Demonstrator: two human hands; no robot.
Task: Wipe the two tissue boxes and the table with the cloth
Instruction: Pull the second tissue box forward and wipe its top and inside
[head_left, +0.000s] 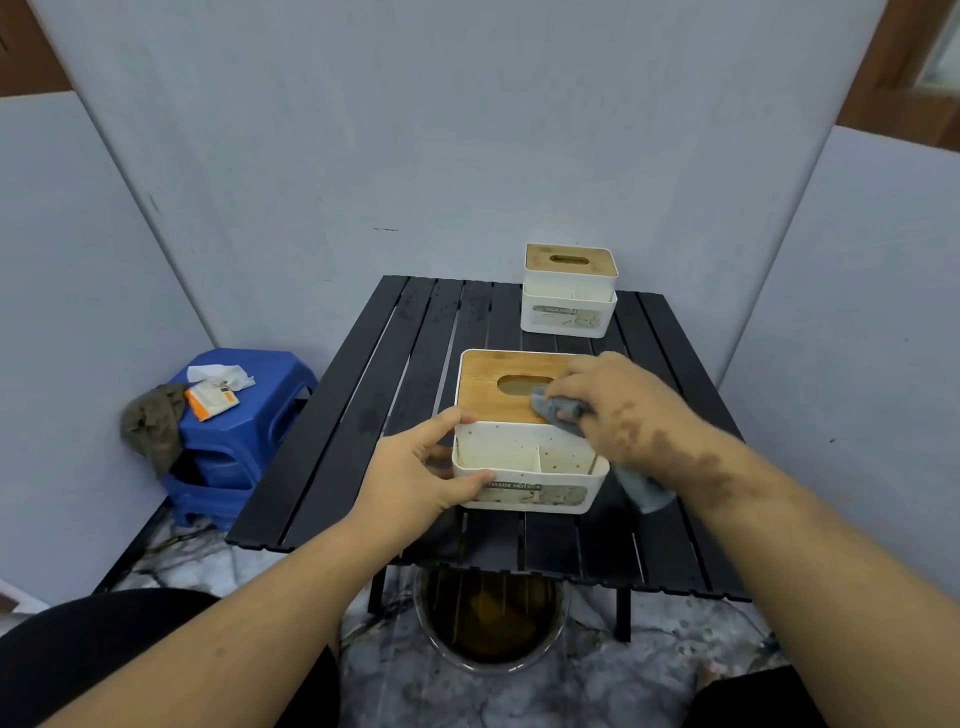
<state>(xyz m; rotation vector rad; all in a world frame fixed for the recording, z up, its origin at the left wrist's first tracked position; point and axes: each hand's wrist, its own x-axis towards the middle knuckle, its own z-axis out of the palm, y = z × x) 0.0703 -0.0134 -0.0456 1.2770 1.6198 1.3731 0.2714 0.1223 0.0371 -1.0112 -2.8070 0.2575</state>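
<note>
The near tissue box, white with a wooden lid and a speckled front compartment, stands on the black slatted table. My left hand grips its left front corner. My right hand presses a grey-blue cloth onto the right side of the wooden lid; the cloth's tail hangs down past the box's right side. A second tissue box of the same kind stands at the table's far right.
Stacked blue stools stand left of the table, carrying an orange-white packet, a white tissue and a brown rag. A bucket of brownish water sits on the floor under the table's front edge. Grey partition walls close in all around.
</note>
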